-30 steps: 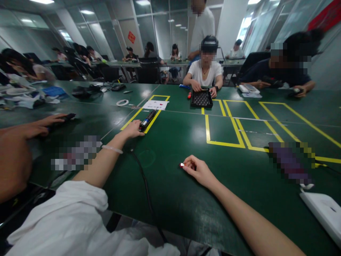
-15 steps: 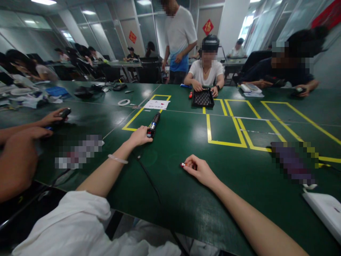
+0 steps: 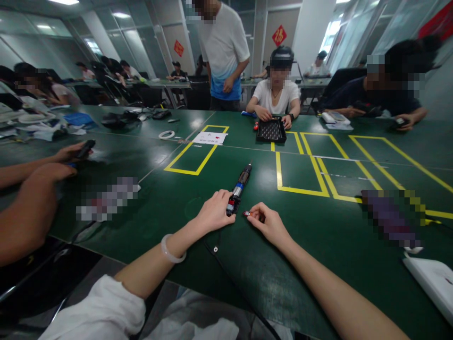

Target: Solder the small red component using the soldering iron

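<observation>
My left hand [image 3: 215, 210] grips the rear end of an electric screwdriver [image 3: 239, 186]. Its slim body is black with a silver and blue band, and parts of its inside show near my fingers. The tip points away from me, up and slightly right. A black cable [image 3: 230, 274] runs from near this hand toward the table's front edge. Just right of the screwdriver's rear, my right hand [image 3: 266, 221] pinches a small red part [image 3: 246, 214] with a pale patch. The fingers hide most of it, and its exact kind cannot be made out. A small gap separates the part from the screwdriver.
Yellow tape rectangles [image 3: 302, 192] mark the green table [image 3: 198, 259]. A white sheet [image 3: 210, 138] lies ahead. Opposite, a person handles a black tray [image 3: 271, 132]. Blurred-out objects lie left and right, with a white device [image 3: 430, 278] at far right. Another person's arms [image 3: 31, 203] reach in from the left.
My left hand has brought the screwdriver rightward and nearer, beside my right hand. The right hand has barely moved and still pinches the red part. The standing person has shifted left.
</observation>
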Motion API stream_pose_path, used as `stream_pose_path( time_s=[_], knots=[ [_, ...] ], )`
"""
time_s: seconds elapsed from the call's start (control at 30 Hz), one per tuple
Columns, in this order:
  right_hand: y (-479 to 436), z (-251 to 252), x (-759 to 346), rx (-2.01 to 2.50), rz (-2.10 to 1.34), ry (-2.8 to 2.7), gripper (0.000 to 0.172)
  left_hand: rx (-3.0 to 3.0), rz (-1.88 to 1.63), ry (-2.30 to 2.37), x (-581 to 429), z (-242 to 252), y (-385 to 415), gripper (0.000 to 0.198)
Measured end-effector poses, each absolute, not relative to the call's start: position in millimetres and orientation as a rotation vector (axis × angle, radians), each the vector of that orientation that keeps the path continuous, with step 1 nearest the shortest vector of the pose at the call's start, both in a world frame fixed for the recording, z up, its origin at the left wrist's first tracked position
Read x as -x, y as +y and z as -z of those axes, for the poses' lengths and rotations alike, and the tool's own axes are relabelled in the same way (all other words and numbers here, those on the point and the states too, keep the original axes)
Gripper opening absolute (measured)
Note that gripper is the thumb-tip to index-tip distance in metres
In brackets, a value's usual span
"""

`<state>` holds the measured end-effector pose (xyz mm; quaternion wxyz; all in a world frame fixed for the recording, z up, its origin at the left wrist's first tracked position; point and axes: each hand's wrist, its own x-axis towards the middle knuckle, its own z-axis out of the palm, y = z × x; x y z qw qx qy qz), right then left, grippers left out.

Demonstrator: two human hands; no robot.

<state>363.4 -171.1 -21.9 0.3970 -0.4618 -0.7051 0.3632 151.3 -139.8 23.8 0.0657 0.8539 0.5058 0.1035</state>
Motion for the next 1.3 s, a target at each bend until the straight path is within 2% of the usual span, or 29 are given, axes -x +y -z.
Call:
stream_pose_path(
  time_s=[0.33,0.53,0.63,0.83,0.97,1.3],
  knots=[
    [-170,21,-360,1.330,-0.726,-1.961,0.011,-2.596,-0.367,1.318,-166,-19,-160,0.061],
    [-173,22,-359,1.237,-0.788,-1.916,0.013,-2.606,-0.348,1.312,-168,-20,-164,0.063],
    [-174,20,-359,1.213,-0.767,-1.937,0.010,-2.623,-0.340,1.330,-170,-21,-166,0.065],
    [-176,18,-360,1.201,-0.742,-1.974,0.019,-2.678,-0.298,1.455,-181,-17,-164,0.061],
    [-176,18,-361,1.229,-0.712,-1.989,0.017,-2.706,-0.281,1.499,-185,-15,-160,0.057],
    [-173,21,-366,1.269,-0.661,-2.011,0.012,-2.784,-0.221,1.567,-163,-15,-135,0.064]
  ],
)
